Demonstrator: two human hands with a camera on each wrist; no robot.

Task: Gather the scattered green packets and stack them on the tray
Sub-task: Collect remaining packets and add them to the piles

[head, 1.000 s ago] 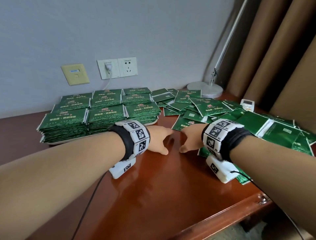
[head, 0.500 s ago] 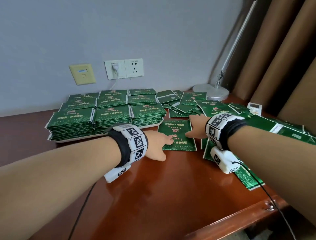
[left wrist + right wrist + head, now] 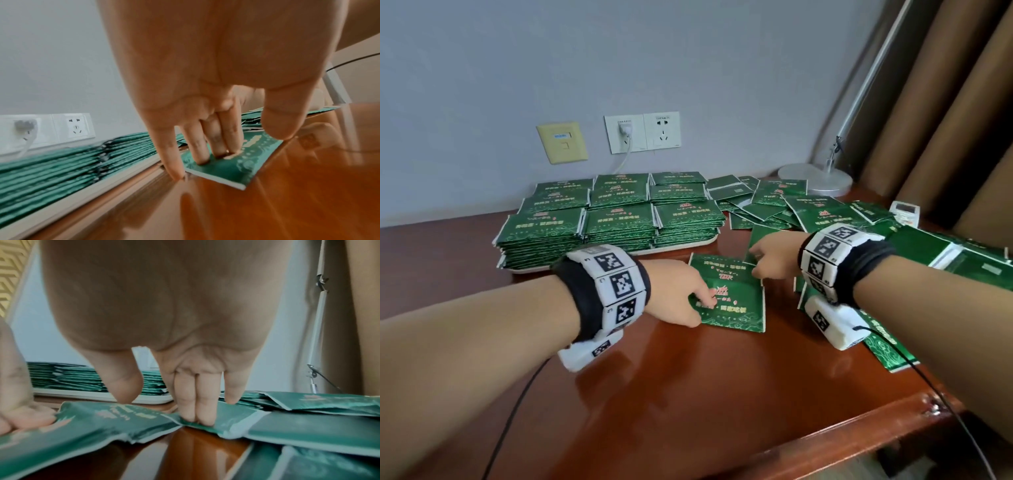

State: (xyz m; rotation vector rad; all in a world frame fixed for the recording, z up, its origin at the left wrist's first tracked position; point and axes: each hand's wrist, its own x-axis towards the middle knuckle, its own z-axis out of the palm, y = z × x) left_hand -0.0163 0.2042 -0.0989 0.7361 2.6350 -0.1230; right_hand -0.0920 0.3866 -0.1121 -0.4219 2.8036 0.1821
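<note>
Several stacks of green packets [image 3: 616, 222] fill the white tray [image 3: 681, 247] at the back left. Two overlapping green packets [image 3: 736, 308] lie flat on the brown table in front of it. My left hand [image 3: 702, 301] presses on them with straight fingers [image 3: 222, 146], the thumb lifted. My right hand [image 3: 756, 263] presses straight fingers [image 3: 195, 405] on the near edge of another packet [image 3: 232, 417] at the rim of the scattered pile [image 3: 822, 212]. Neither hand grips anything. The tray's rim [image 3: 82, 196] runs just left of my left hand.
Loose packets spread over the table's right side to its front right edge [image 3: 887, 346]. A lamp base [image 3: 815, 178] stands at the back, a white remote [image 3: 904, 212] beside it. Wall sockets with a plugged cable [image 3: 626, 133] sit behind the tray.
My right hand has slid packets out of the pile onto the bare wood and reached back to another. My left hand has moved forward onto the slid packets.
</note>
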